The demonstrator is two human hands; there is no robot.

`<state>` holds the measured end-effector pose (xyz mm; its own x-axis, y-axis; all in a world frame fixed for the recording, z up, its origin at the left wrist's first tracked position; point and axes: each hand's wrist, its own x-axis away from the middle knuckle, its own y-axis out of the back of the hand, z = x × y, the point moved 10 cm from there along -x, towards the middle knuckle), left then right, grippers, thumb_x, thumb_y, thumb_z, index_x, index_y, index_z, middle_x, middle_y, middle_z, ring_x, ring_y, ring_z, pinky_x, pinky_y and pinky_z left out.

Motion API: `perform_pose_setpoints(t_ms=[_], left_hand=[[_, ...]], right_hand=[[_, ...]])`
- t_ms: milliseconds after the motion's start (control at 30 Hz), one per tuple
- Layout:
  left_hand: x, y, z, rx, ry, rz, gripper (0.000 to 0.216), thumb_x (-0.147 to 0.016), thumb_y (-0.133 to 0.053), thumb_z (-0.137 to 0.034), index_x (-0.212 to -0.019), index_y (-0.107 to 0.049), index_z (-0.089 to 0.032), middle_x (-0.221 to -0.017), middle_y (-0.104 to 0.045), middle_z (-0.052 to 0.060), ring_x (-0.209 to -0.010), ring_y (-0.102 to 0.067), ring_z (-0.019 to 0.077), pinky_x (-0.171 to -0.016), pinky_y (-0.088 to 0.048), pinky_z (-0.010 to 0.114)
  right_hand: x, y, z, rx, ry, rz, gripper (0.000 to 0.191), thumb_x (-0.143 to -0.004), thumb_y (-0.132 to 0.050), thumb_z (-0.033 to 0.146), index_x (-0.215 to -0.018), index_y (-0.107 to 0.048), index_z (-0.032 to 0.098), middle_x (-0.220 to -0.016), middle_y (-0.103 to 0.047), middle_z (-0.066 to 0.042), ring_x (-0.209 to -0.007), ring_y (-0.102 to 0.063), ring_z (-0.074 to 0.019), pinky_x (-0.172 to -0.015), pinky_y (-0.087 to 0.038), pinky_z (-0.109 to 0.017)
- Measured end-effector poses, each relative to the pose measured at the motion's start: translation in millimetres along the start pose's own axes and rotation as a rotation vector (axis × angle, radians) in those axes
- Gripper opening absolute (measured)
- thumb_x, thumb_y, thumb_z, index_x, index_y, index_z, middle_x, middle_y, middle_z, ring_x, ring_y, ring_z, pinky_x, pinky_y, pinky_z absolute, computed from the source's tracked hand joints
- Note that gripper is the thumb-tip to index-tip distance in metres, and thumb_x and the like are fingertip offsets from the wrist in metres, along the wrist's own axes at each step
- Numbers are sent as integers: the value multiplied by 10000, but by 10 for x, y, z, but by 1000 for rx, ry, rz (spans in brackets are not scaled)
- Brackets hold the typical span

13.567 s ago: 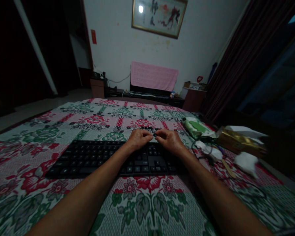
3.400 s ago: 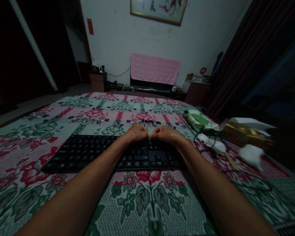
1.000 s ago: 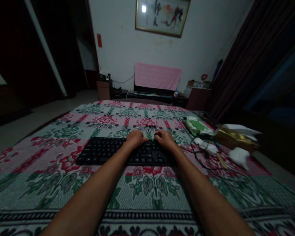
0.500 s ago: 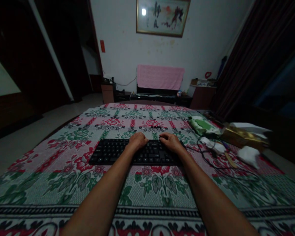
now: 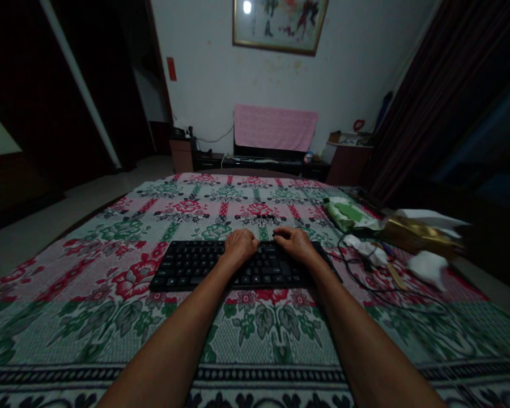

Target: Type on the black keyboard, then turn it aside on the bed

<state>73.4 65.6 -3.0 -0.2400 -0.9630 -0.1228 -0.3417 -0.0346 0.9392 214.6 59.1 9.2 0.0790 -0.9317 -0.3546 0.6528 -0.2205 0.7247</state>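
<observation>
A black keyboard (image 5: 195, 265) lies flat on the flowered tablecloth (image 5: 127, 334) in front of me. My left hand (image 5: 241, 247) is closed over its far edge, near the middle, with the fingers curled and the tips hidden. To the right of it, my right hand (image 5: 295, 243) bends over the keyboard's far right part. Its thumb and forefinger are drawn together around a small dark piece at their tips, too small to name. Just beyond the hands, small dark bits show on the cloth; I cannot tell whether they are loose pieces or pattern.
On the right lie a black cable (image 5: 357, 277), a green and white packet (image 5: 351, 214), a gold box (image 5: 412, 232) with white paper, and crumpled white tissue (image 5: 427, 266). Against the far wall, a pink cloth (image 5: 276, 127) hangs over a dark screen.
The whole view has shifted slightly as my head moved. Both hands stay at the keyboard's far edge, with almost the same pose.
</observation>
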Motion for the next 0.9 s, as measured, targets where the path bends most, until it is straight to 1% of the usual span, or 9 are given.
perform_pose_setpoints(t_ms=[200,367,500,667,800,900], left_hand=[[-1,47,-185,75,-142,-48,304,-731,-381,-351,-888,-619,-245,-886,-630,44,-882,-536,168,-768,-379,259],[-42,-25,-326,138,-235,6,307,-743,-352,-319,-810,-631,-208,-807,-637,37,-783,-549,152,-711,-387,242],[-80,-42,-305,162,-228,9,299,-736,-358,-297,-772,-632,-182,-772,-633,34,-743,-543,141,-690,-383,227],[-86,-25,-302,210,-249,-1,295,-733,-356,-281,-797,-627,-181,-769,-630,17,-729,-537,125,-667,-376,205],[-94,-29,-291,173,-236,-8,299,-734,-349,-284,-746,-626,-173,-709,-623,24,-688,-535,130,-637,-373,210],[-98,-31,-285,145,-218,-9,305,-739,-342,-286,-746,-625,-174,-727,-625,32,-696,-537,134,-646,-373,215]], right_hand=[[24,-53,111,-78,80,22,251,-662,-512,234,-882,-613,167,-841,-642,-26,-780,-579,-129,-735,-433,-245],[41,-60,210,-64,149,12,239,-663,-511,223,-875,-612,181,-822,-633,-17,-759,-568,-128,-727,-428,-249],[56,-46,277,-45,180,-1,232,-662,-512,213,-872,-605,180,-814,-623,-20,-752,-555,-127,-719,-420,-248],[71,-45,329,8,192,-8,208,-676,-497,209,-857,-595,183,-795,-614,-17,-732,-544,-122,-701,-412,-240],[83,-54,367,51,219,1,231,-684,-480,197,-892,-582,185,-814,-611,-20,-742,-539,-126,-709,-406,-242],[86,-51,374,66,218,10,262,-690,-460,170,-923,-576,194,-864,-611,-21,-795,-537,-133,-750,-396,-252]])
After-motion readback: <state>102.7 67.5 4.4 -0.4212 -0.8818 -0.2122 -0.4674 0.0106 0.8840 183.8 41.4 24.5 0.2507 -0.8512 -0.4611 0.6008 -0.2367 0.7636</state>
